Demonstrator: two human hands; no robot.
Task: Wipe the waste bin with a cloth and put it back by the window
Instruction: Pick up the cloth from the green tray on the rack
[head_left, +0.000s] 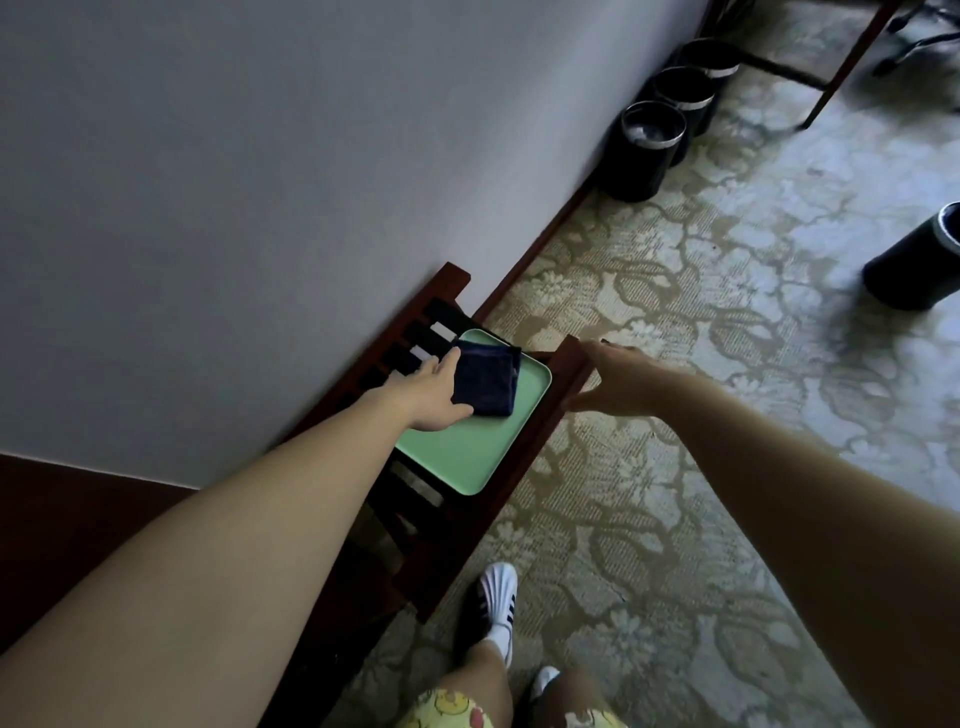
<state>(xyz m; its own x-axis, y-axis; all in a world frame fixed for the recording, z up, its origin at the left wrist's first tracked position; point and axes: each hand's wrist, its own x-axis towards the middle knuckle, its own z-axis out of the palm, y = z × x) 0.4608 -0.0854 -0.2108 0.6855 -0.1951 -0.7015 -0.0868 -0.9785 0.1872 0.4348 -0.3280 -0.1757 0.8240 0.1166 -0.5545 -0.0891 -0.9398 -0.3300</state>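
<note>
A folded dark blue cloth (485, 379) lies on the far end of a mint green tray (457, 457), which rests on a dark wooden slatted rack (519, 467) by the wall. My left hand (434, 392) has its thumb and fingers around the cloth's near edge. My right hand (621, 382) hovers open over the rack's outer rail, holding nothing. Three black waste bins with silver rims stand in a row along the wall at the upper right, the nearest bin (647, 150) holding crumpled paper. Another black bin (917, 260) stands alone at the right edge.
Patterned green and cream carpet (675, 493) covers the floor. A grey wall with a dark skirting board runs along the left. Wooden table legs (841, 67) and a chair base sit at the top right. My feet in white shoes (496, 597) are beside the rack.
</note>
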